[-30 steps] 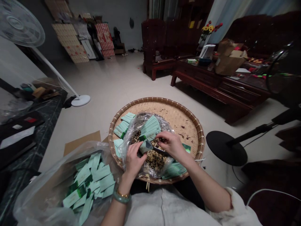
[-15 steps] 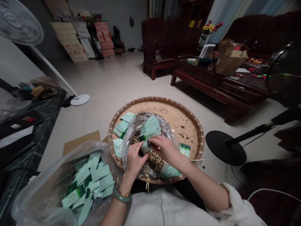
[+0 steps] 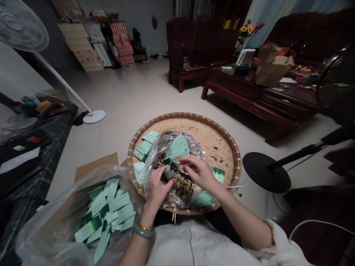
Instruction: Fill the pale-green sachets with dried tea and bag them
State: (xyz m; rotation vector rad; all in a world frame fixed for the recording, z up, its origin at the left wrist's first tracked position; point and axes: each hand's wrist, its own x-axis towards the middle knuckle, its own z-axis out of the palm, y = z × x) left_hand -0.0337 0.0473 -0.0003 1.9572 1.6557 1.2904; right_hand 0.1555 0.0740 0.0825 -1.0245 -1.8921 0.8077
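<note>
My left hand point(image 3: 158, 186) is closed around a small pale-green packet point(image 3: 168, 173), tilted, with dark leafy bits point(image 3: 174, 167) at its mouth. My right hand point(image 3: 201, 173) hovers just to the right, thumb and fingers apart, nothing visible between them. Both are over a clear plastic bag point(image 3: 151, 162) of loose dark-and-tan mix point(image 3: 183, 186). On the mix lies a fanned stack of green packets point(image 3: 177, 147). The bag rests in a round woven bamboo tray point(image 3: 229, 147), where more packets point(image 3: 142, 150) lie along the left side.
Left of the tray, a large clear bag point(image 3: 55, 214) holds many green packets point(image 3: 119, 203). A cardboard piece point(image 3: 97, 167) lies behind it. A white fan base point(image 3: 94, 117) stands at left, a black stand base point(image 3: 266, 173) at right. A low wooden table point(image 3: 249, 94) is beyond.
My right hand has drawn slightly right, away from the packet, and its fingers have spread. Dark leafy bits now show at the packet's mouth. My left hand keeps its hold.
</note>
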